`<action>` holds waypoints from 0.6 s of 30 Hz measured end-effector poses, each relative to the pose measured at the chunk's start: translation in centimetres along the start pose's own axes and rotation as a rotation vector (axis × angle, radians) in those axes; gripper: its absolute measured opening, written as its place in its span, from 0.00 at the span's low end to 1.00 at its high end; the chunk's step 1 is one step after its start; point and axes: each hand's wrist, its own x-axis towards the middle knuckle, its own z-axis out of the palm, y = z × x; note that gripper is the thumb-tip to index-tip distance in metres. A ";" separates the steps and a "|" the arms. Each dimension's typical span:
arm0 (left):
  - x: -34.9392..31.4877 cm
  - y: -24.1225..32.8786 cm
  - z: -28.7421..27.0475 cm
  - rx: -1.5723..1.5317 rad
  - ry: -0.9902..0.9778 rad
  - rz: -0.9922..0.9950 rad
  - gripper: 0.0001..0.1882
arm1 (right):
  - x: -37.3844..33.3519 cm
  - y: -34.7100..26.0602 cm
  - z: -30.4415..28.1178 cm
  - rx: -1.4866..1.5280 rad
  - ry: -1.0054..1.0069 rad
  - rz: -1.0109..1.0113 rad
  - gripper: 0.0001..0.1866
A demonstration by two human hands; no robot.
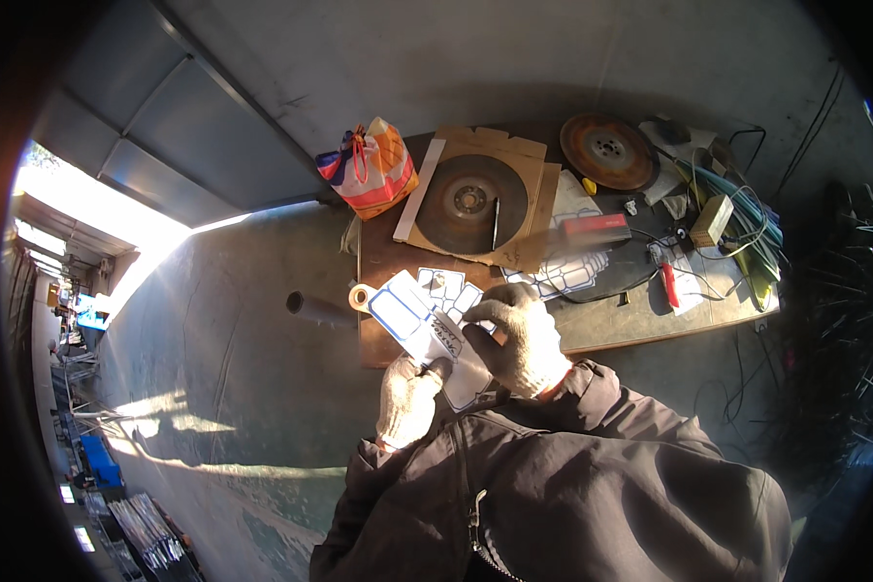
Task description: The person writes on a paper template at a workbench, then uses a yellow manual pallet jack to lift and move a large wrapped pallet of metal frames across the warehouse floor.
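Observation:
My left hand [409, 400], in a pale knit glove, grips the lower edge of a white label sheet [398, 305] with blue-outlined shapes and some dark handwriting. The sheet is tilted in front of my chest, over the near edge of the table. My right hand [526, 341], gloved the same way, is curled at the sheet's right side, with thumb and forefinger bent toward each other. What lies between those fingertips is too small to tell. More blue-outlined label sheets [446, 283] lie on the table just beyond. A roll of tape [360, 297] sits at the table's left edge.
On the table [601, 335] are a dark round disc [446, 218] on cardboard [526, 170], a rusty disc [592, 170], a red box [597, 229], a red-handled tool [669, 285], cables and a bundle of green strips [732, 199]. A colourful drawstring bag [378, 184] stands back left.

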 end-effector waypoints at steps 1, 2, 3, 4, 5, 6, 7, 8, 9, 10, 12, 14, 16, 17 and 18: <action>0.0 0.0 0.1 -0.021 0.021 0.000 0.15 | -0.2 -0.3 -0.2 0.037 -0.130 -0.006 0.13; -0.1 -0.1 0.3 -0.048 0.036 0.012 0.15 | -0.3 -0.5 -0.4 0.080 -0.211 0.006 0.12; -0.1 -0.1 0.5 -0.056 0.050 0.023 0.15 | -0.5 -0.8 -0.5 0.080 -0.229 0.000 0.12; -0.1 -0.2 0.7 -0.069 0.059 0.050 0.14 | -0.6 -0.9 -0.6 0.054 -0.290 -0.032 0.12; -0.1 -0.3 0.8 -0.083 0.072 0.077 0.14 | -0.7 -1.1 -0.6 0.032 -0.291 -0.020 0.13; -0.1 -0.5 1.0 -0.097 0.085 0.102 0.14 | -0.7 -1.2 -0.6 0.024 -0.316 -0.018 0.14; -0.1 -0.6 1.1 -0.108 0.072 0.103 0.14 | -0.8 -1.2 -0.7 0.021 -0.345 0.005 0.14; -0.2 -0.7 1.1 -0.119 0.058 0.105 0.14 | -0.9 -1.2 -0.7 0.018 -0.374 0.029 0.15; -0.2 -0.8 1.2 -0.136 0.038 0.132 0.13 | -0.9 -1.2 -0.7 0.023 -0.383 0.046 0.15; -0.2 -0.9 1.1 -0.115 0.035 0.096 0.13 | -1.0 -1.2 -0.8 0.000 -0.414 0.045 0.15; -0.2 -1.2 1.1 -0.085 0.017 0.078 0.13 | -1.0 -1.2 -0.9 -0.023 -0.460 0.038 0.15; -0.1 -1.4 1.1 -0.044 0.003 0.041 0.14 | -1.1 -1.2 -1.0 -0.071 -0.490 0.041 0.15; -0.1 -1.5 1.3 -0.060 0.001 0.023 0.14 | -1.1 -1.3 -1.1 -0.092 -0.518 0.056 0.15; -0.1 -1.5 1.4 -0.096 0.009 0.019 0.14 | -1.1 -1.3 -1.2 -0.088 -0.524 0.065 0.15; -0.1 -1.5 1.5 -0.113 0.019 -0.034 0.14 | -1.0 -1.4 -1.2 -0.058 -0.507 0.056 0.15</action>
